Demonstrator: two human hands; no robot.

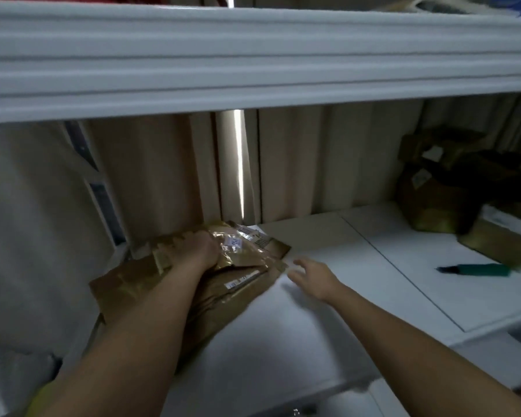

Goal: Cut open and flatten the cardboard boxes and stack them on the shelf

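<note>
A stack of flattened brown cardboard boxes (223,296) with tape and white labels lies on the white shelf (328,296), at its left end. My left hand (199,251) presses down on top of the stack; the frame does not show whether its fingers curl round an edge. My right hand (313,275) hovers just right of the stack's edge, fingers spread and relaxed, holding nothing. A green-handled cutter (478,269) lies on the shelf to the right, away from both hands.
Several uncut brown boxes (439,188) are piled at the shelf's right end. A thick white upper shelf board (253,55) hangs low overhead. Beige curtains (328,161) close the back. The shelf's left side wall (42,221) is beside the stack.
</note>
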